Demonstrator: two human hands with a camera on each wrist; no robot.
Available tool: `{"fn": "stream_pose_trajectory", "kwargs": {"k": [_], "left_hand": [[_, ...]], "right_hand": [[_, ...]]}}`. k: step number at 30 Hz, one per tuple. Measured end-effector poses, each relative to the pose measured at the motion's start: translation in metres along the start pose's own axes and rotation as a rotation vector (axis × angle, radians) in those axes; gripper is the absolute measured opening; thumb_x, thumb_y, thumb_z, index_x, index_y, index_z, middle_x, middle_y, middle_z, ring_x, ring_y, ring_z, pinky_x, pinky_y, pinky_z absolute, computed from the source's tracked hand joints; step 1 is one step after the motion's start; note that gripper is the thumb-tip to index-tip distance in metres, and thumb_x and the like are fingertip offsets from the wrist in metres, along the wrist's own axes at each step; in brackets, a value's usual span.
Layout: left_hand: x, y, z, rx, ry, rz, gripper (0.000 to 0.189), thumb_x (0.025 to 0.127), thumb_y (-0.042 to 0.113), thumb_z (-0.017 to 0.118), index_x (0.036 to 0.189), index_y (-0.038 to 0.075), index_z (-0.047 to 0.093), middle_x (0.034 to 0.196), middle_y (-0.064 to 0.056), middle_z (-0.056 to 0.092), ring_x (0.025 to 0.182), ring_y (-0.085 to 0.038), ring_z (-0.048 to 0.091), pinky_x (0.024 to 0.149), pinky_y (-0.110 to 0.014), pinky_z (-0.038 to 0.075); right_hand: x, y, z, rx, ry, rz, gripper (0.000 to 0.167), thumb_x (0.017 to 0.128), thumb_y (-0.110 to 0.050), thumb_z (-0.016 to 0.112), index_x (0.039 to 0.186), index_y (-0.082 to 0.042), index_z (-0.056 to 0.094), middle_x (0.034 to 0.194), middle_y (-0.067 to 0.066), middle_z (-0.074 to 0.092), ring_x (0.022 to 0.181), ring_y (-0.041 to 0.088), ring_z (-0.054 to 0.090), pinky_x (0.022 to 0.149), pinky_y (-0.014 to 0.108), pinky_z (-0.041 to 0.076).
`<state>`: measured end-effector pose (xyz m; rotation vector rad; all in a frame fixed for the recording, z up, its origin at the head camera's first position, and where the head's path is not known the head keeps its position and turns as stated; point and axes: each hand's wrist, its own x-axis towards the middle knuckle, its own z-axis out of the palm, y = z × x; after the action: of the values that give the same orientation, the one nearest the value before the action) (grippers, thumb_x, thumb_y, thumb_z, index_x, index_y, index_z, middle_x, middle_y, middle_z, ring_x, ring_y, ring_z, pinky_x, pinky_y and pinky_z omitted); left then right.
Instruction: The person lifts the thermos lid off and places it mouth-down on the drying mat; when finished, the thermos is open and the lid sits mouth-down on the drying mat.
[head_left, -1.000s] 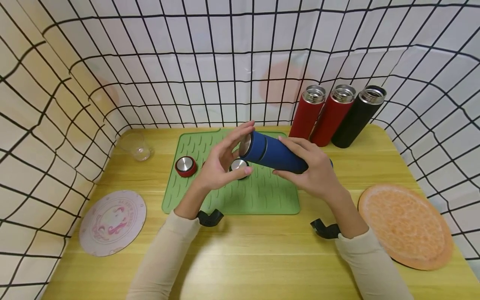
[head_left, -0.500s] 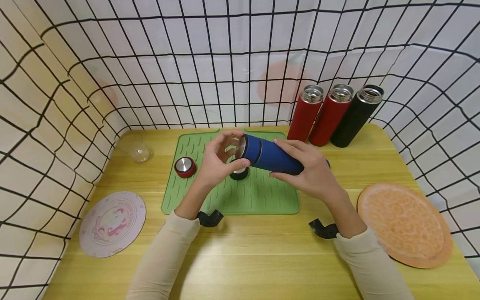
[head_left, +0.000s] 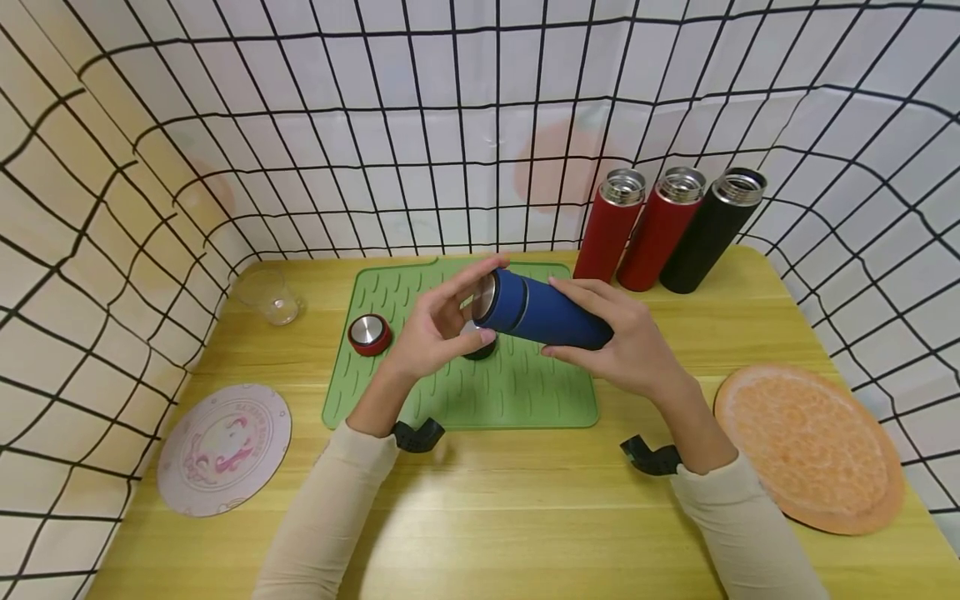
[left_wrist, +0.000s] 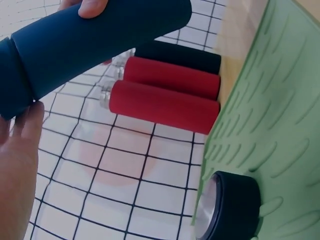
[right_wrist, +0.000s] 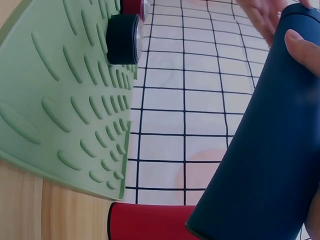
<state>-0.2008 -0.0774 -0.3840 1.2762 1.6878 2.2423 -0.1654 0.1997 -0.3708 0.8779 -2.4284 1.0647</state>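
A blue vacuum flask lies tilted in the air above the green ridged mat, its lidded end toward the left. My right hand grips the body, thumb below and fingers over it. The blue lid sits on the flask with a seam line between them; its end is steel. Around that lid, my left hand has fairly straight fingers above and the thumb below; in the left wrist view, a digit touches near the seam. Beneath, a black lid stands on the mat, partly hidden in the head view.
A red lid rests on the mat's left. Lidless red flasks and a black flask stand at the back right. A clear cup, a pink round mat and an orange round mat lie around.
My left fingers curled in on the lid half a second ago, then straightened again. The right hand keeps its grip, and the flask has shifted only slightly.
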Motion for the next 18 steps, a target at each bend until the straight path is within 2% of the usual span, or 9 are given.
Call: {"fn": "stream_pose_trajectory", "kwargs": {"k": [4,7,9,11,15,18], "left_hand": [[-0.0004,-0.0023,0.0028,0.071,0.148,-0.051,0.079,0.082,0.037,0.089,0.143,0.003,0.053,0.143,-0.004,0.055,0.126,-0.02,0.056,0.101,-0.029,0.052],[0.0001,-0.0038,0.0048,0.106,0.199,-0.066,0.082,0.077,0.048,0.089,0.138,0.006,0.052,0.137,-0.001,0.055,0.121,-0.018,0.057,0.096,-0.028,0.053],[0.0006,-0.0043,0.0048,0.106,0.179,-0.05,0.086,0.078,0.049,0.088,0.141,0.005,0.049,0.141,-0.003,0.053,0.127,-0.021,0.055,0.101,-0.031,0.052],[0.0009,-0.0038,0.0041,0.09,0.128,-0.016,0.09,0.081,0.046,0.087,0.148,0.003,0.043,0.15,-0.007,0.049,0.137,-0.026,0.05,0.107,-0.035,0.049],[0.0014,-0.002,0.0024,0.015,-0.014,0.062,0.083,0.09,0.02,0.08,0.158,0.002,0.035,0.167,-0.014,0.031,0.155,-0.038,0.027,0.121,-0.042,0.038],[0.0014,-0.0014,0.002,-0.032,-0.066,0.084,0.074,0.092,0.004,0.07,0.158,0.004,0.038,0.169,-0.016,0.027,0.158,-0.039,0.02,0.125,-0.043,0.033]], "right_hand": [[0.0002,0.0001,0.0008,-0.026,-0.001,-0.002,0.088,0.071,-0.022,0.097,0.149,-0.025,0.057,0.137,0.009,0.064,0.119,0.028,0.062,0.091,0.05,0.058],[0.0006,0.0,0.0021,-0.039,0.001,-0.006,0.088,0.071,-0.024,0.097,0.149,-0.025,0.057,0.137,0.009,0.064,0.118,0.028,0.063,0.091,0.05,0.058],[0.0007,-0.0003,0.0023,-0.038,0.004,-0.004,0.088,0.071,-0.024,0.097,0.149,-0.025,0.057,0.137,0.009,0.064,0.119,0.029,0.063,0.091,0.051,0.058],[0.0005,-0.0002,0.0018,-0.035,0.004,0.004,0.088,0.071,-0.023,0.097,0.149,-0.025,0.057,0.138,0.009,0.064,0.12,0.029,0.062,0.092,0.052,0.058],[-0.0002,0.0003,-0.0006,-0.016,-0.007,0.023,0.086,0.072,-0.021,0.096,0.149,-0.023,0.057,0.139,0.008,0.064,0.123,0.029,0.061,0.094,0.053,0.058],[-0.0008,0.0,-0.0029,0.001,-0.018,0.033,0.086,0.072,-0.02,0.096,0.149,-0.022,0.057,0.14,0.008,0.063,0.124,0.029,0.06,0.094,0.053,0.058]]}}
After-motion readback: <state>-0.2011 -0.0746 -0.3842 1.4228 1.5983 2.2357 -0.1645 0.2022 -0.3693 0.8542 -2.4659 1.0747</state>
